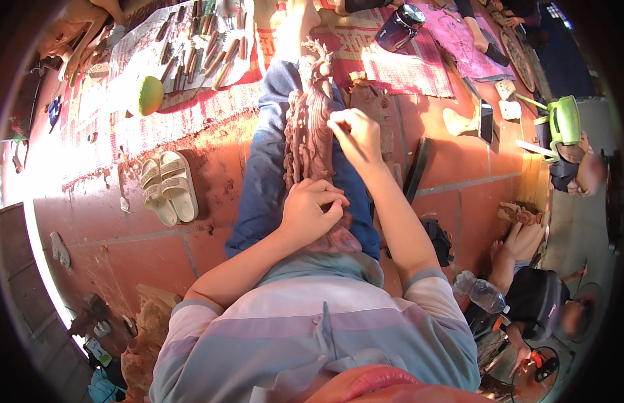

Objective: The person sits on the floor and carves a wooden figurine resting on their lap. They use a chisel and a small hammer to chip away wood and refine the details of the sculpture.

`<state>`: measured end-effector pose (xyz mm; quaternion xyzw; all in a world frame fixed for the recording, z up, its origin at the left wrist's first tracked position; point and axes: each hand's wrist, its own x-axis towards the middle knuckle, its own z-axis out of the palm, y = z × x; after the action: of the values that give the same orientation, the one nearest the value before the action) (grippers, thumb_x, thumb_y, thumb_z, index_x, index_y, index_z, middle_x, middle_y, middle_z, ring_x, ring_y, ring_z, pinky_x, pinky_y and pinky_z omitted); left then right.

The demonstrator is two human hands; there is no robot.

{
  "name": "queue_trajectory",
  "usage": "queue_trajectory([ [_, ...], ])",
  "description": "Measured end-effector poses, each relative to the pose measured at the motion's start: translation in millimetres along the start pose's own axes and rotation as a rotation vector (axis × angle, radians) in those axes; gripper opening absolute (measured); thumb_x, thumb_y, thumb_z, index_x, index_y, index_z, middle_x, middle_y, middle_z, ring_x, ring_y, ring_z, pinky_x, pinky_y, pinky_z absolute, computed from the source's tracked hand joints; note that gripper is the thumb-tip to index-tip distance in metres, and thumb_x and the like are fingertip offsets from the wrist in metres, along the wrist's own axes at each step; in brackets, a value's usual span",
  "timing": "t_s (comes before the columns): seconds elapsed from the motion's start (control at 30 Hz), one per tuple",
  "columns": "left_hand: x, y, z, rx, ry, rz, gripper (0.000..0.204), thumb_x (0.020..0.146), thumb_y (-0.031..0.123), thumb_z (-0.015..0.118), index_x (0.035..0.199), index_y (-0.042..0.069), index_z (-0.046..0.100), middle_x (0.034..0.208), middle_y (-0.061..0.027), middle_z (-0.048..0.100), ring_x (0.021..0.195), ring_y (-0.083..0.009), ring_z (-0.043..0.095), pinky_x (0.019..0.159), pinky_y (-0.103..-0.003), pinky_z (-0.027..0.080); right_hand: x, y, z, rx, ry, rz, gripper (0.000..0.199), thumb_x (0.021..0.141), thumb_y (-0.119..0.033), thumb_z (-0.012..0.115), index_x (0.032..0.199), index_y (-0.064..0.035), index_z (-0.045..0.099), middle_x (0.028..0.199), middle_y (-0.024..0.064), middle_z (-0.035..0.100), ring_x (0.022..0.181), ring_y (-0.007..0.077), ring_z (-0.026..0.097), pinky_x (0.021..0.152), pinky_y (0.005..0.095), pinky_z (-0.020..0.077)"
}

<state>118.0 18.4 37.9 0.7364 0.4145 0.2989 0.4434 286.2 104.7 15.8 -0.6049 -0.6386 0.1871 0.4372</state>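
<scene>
A tall reddish-brown wood carving (pixel 316 127), with flowing carved lines and knobbly detail down its left side, lies lengthwise along my blue-trousered legs. My left hand (pixel 310 213) is closed over its near end, fingers curled against the wood. Higher up, my right hand (pixel 360 138) is pinched at the carving's right side, its fingertips touching or almost touching the surface. A thin dark shape shows below those fingers; whether it is a tool or shadow I cannot make out.
Several carving tools (pixel 211 47) lie on a pale sheet ahead, near a green round fruit (pixel 145 95). Sandals (pixel 171 187) sit left on the tiles. A dark flask (pixel 400 28) stands ahead right; a phone (pixel 486 122) and water bottle (pixel 485 294) are right. Other people sit nearby.
</scene>
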Motion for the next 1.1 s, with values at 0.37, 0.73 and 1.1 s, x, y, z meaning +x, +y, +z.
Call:
queue_trajectory([
  [0.37,1,-1,1,0.029,0.010,0.010,0.014,0.078,0.011,0.063,0.081,0.011,0.076,0.092,-0.0017,0.071,0.083,-0.0206,0.060,0.082,-0.034,0.048,1,8,0,-0.211,-0.021,-0.021,0.011,0.078,-0.019,0.074,0.087,-0.0124,0.074,0.084,0.0051,0.068,0.087,0.0251,0.063,0.077,0.0364,0.0518],
  [0.73,0,-3,4,-0.007,0.061,0.013,0.014,0.079,0.017,0.063,0.074,0.013,0.076,0.087,0.0010,0.070,0.084,-0.0209,0.060,0.082,-0.036,0.045,0,4,2,-0.313,-0.048,-0.228,0.009,0.078,-0.013,0.071,0.084,-0.0059,0.073,0.083,0.0067,0.071,0.078,0.0253,0.064,0.072,0.0342,0.0519],
  [1.1,1,-2,-1,0.024,0.007,0.009,0.014,0.079,0.014,0.062,0.080,0.012,0.077,0.093,-0.0007,0.071,0.085,-0.0201,0.060,0.085,-0.035,0.046,20,13,-1,-0.280,-0.092,-0.375,0.006,0.080,-0.011,0.065,0.076,-0.0089,0.069,0.074,0.0067,0.066,0.074,0.0271,0.063,0.068,0.0360,0.0510],
])
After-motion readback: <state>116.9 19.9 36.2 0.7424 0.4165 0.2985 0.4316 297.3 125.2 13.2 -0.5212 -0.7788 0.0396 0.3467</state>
